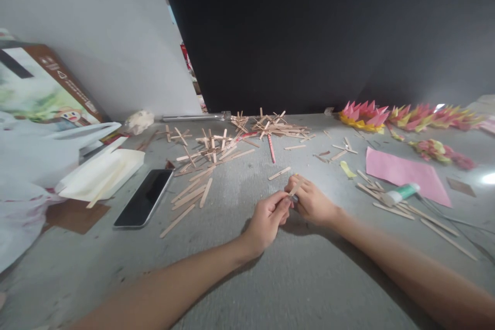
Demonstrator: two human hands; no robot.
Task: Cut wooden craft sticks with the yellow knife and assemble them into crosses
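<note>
Pinching a wooden stick [297,186] between the closed fingers of the left hand [268,216], over the middle of the bench [297,278]. Curling the fingers of the right hand [312,198] around a small dark object [295,199], mostly hidden. Facing loose sticks [279,174] beyond, with a phone [145,199] to the left and a glue stick [402,194] beside pink paper [402,170] to the right.

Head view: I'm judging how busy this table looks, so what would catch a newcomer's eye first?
Probably the pink-and-yellow decorations, at the back right of the table. Next, the left hand and right hand meet centrally at a wooden stick. Beyond them lies a stick pile.
</note>
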